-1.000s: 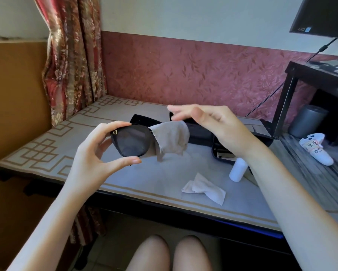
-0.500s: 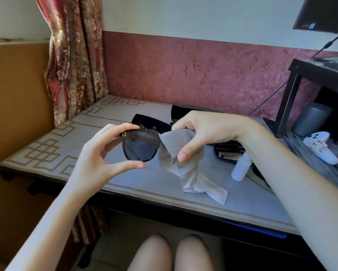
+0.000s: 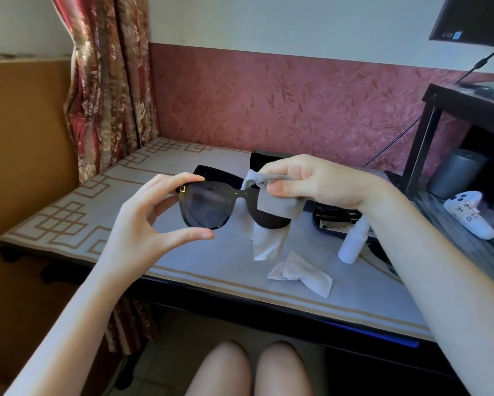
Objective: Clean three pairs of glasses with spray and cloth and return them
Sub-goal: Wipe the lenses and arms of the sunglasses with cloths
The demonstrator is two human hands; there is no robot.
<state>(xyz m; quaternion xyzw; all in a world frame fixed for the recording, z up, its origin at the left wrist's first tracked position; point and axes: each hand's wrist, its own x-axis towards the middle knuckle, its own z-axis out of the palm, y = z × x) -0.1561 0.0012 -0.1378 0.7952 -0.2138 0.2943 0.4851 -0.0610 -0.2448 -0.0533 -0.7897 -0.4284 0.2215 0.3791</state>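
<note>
While the left hand (image 3: 142,221) pinches the sunglasses (image 3: 205,207) by one lens, right hand (image 3: 320,181) pinching the grey cloth (image 3: 280,207) over the other lens, above the front edge of the table (image 3: 211,267).

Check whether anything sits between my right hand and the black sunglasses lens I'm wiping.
Only the grey cleaning cloth, as intended: the right hand pinches it over one lens of the black sunglasses, which the left hand holds.

Open tabletop (image 3: 97,212) left of spare cloth (image 3: 300,274)
</note>
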